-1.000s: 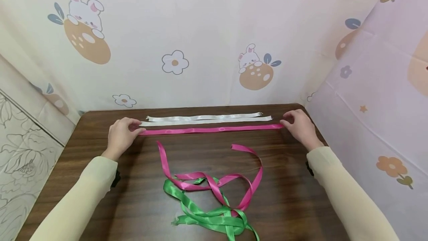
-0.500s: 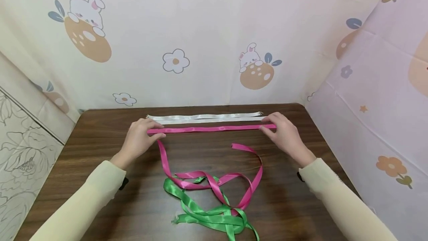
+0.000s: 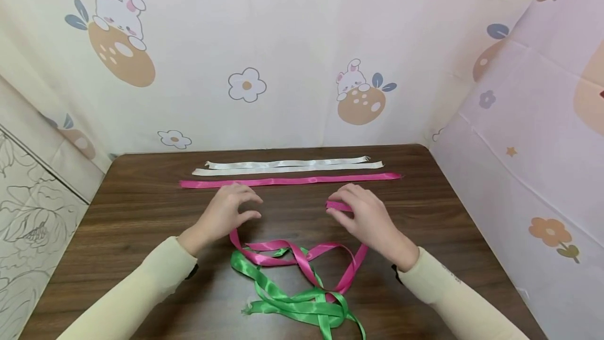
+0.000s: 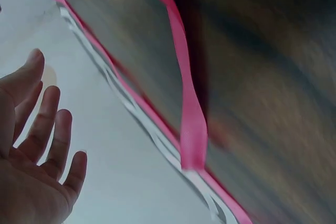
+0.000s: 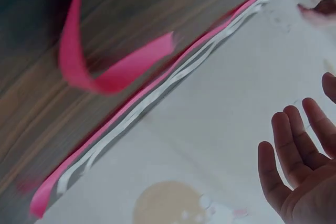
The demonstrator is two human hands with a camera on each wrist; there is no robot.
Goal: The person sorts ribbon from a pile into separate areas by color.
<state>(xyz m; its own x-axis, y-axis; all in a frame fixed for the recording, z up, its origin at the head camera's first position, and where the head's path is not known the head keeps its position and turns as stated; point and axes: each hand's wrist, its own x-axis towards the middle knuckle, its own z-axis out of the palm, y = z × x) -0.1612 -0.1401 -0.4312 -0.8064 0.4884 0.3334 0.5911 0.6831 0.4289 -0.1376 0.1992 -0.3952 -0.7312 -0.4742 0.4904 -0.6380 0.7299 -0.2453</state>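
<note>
A straight pink ribbon (image 3: pixel 292 181) lies flat across the table, in front of two white ribbons (image 3: pixel 283 171). Nearer the camera, a loose pink ribbon (image 3: pixel 306 264) curls over a tangled green ribbon (image 3: pixel 283 306). My left hand (image 3: pixel 225 213) hovers above the left end of the loose pink ribbon and hides that end in the head view. Its fingers (image 4: pixel 44 124) are spread and hold nothing. Above the other end of this ribbon (image 5: pixel 118 74) is my right hand (image 3: pixel 365 219), its fingers (image 5: pixel 286 135) spread and apart from it in the right wrist view.
The brown wooden table (image 3: pixel 141 198) ends at the back against a printed curtain (image 3: pixel 292 30). Another printed cloth (image 3: pixel 533 135) hangs along the right side. A pale panel with drawn flowers (image 3: pixel 38 224) stands at the left.
Both hands have left the ends of the straight pink ribbon. They have moved inward and toward the camera, over the ends of the loose pink ribbon. The straight ribbon stays lying behind them.
</note>
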